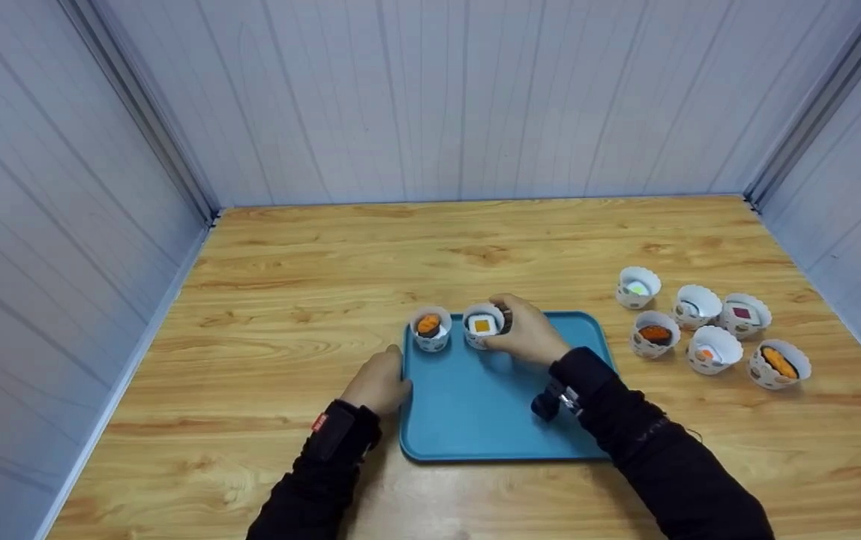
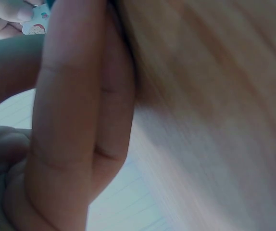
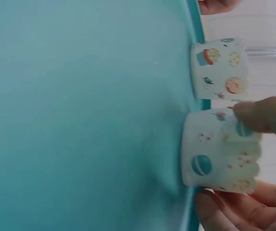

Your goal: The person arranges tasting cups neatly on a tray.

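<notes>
The right hand (image 1: 528, 334) pinches a paper cup (image 3: 219, 151) between thumb and fingers at the far edge of the blue tray (image 1: 468, 412), left of its middle. The cup is white with a scalloped rim, printed with small pastries and a blue ball-like motif; inside sits a white square block topped with a yellow-orange square. The left hand (image 1: 376, 382) holds the tray's left edge, fingers pressed together outside it, thumb at the rim.

A red tag (image 1: 319, 422) on the left wrist strap (image 1: 337, 433) bears lettering too small to read.

A second cup (image 1: 432, 343) stands in the tray's far left corner with an orange-topped dark piece inside. Six more cups (image 1: 708, 367) stand clustered right of the tray, making eight; their fillings vary, one a dark-red square on white. The wooden table (image 1: 288, 300) lies beneath the tray.
</notes>
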`<move>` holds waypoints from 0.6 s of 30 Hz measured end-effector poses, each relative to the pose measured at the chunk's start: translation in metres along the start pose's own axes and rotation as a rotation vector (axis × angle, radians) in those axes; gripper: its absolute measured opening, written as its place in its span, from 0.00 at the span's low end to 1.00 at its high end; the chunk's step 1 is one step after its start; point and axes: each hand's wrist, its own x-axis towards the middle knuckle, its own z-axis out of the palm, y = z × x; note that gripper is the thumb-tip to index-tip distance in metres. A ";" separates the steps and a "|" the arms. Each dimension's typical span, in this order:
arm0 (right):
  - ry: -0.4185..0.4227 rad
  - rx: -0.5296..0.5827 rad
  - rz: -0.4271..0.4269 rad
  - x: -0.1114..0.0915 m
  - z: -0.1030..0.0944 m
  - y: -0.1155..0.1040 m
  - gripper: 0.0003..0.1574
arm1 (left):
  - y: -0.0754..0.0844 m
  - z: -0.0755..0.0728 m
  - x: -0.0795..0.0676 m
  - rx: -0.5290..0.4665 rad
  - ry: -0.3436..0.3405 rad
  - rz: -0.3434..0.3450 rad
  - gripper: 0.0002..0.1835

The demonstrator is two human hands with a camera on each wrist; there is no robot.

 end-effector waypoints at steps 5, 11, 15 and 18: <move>0.029 0.012 -0.004 -0.013 -0.014 -0.001 0.52 | 0.000 0.000 0.000 -0.006 0.002 -0.007 0.25; 0.155 0.026 -0.114 -0.039 -0.035 0.006 0.54 | 0.001 0.000 -0.001 -0.017 0.012 0.001 0.23; 0.274 0.030 -0.186 -0.058 -0.051 0.019 0.53 | 0.000 -0.001 -0.001 -0.031 0.015 0.001 0.23; 0.355 0.035 -0.191 -0.071 -0.066 0.028 0.54 | 0.000 0.000 -0.001 -0.033 0.011 -0.001 0.23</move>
